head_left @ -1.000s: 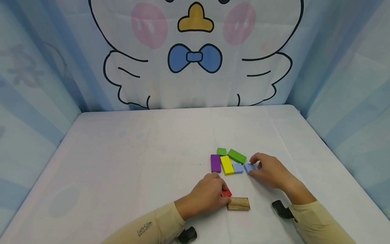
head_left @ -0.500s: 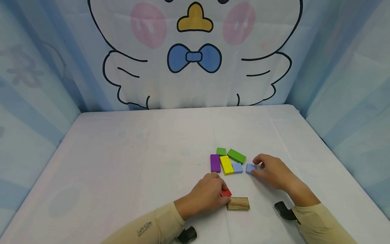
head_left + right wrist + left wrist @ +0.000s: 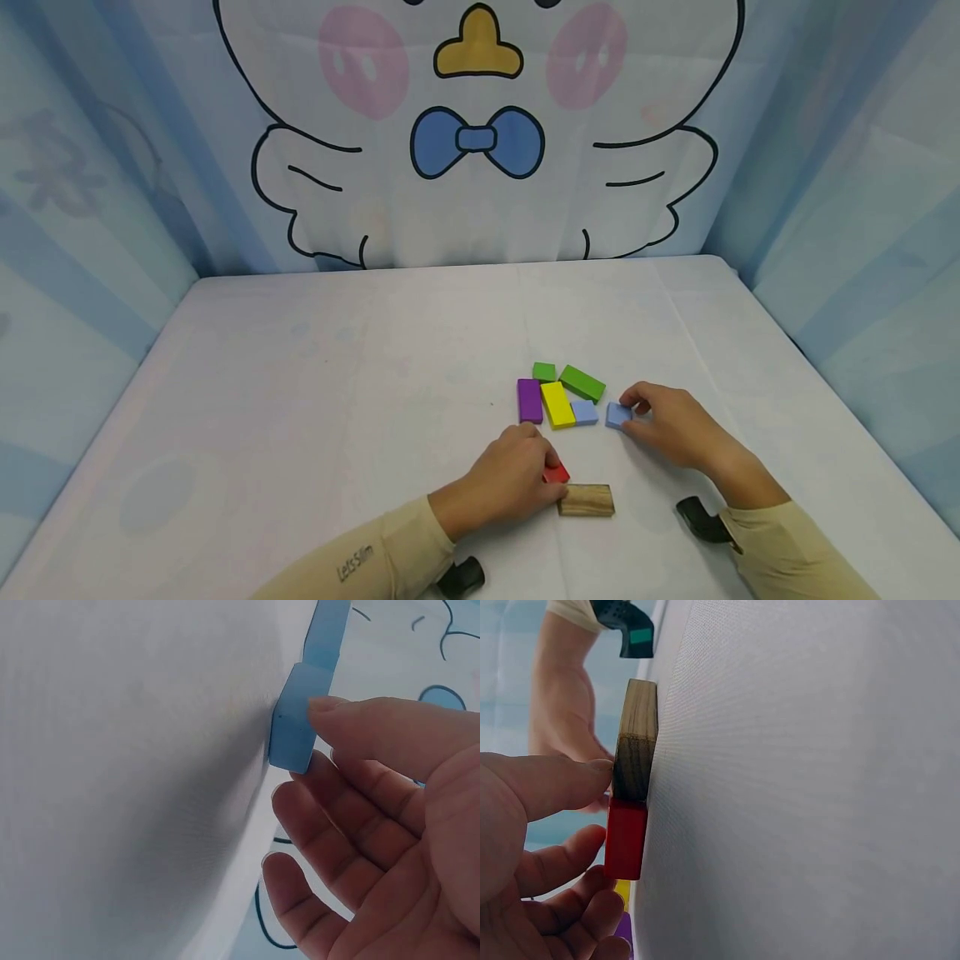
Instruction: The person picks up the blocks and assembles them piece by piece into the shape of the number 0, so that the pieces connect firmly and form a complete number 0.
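Right hand (image 3: 672, 423) pinches a light blue rectangular block (image 3: 618, 415) by its edges, thumb near side, index far side; block sits on the white cloth-covered table (image 3: 337, 400), right of the cluster with a small gap. Main risk: the hold is fingertip-only, so an off-centre squeeze could spin or drop it. Pushing it inward too fast would likely ram the second light blue block (image 3: 585, 412) into the yellow rectangular block (image 3: 558, 406), skewing the purple rectangular block (image 3: 529, 401) too. Left hand (image 3: 510, 475) is bent around the red rectangular block (image 3: 626, 840), thumb touching the brown grained wooden block (image 3: 639, 739); the two meet end to end in the left wrist view. Can't tell how hard it presses; uneven force there could open that joint. Also watch left knuckles: they overlap purple's near end from above, contact unclear, so a careless lift might nudge it
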The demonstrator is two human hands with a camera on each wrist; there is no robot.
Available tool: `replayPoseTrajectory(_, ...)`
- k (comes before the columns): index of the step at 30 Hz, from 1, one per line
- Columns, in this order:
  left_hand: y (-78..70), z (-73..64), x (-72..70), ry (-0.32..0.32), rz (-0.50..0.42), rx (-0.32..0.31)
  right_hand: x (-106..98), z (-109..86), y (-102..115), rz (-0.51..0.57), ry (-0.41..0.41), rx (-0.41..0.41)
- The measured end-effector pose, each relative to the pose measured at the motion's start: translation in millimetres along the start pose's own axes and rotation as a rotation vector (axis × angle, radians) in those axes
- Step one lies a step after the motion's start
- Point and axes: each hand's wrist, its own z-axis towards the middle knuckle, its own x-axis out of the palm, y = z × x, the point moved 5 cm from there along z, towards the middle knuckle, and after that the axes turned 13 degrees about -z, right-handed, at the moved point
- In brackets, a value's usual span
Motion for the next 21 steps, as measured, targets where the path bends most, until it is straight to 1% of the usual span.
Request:
replayPoseTrajectory(7, -0.1, 0.1, -0.5, -0.003, 0.002, 0.003, -1, -2.7, 1, -0.001, 0.013, -0.007)
replayPoseTrajectory(17, -0.9, -0.1, -1.1, -0.001, 0.007, 0.004, -1, -9.1, 4, 0.009, 0.051, 0.014)
replayPoseTrajectory(21, -0.9, 0.0, -1.2, 0.000, 0.010, 0.002, -2, -11.5, 5, 0.009, 0.056, 0.002)
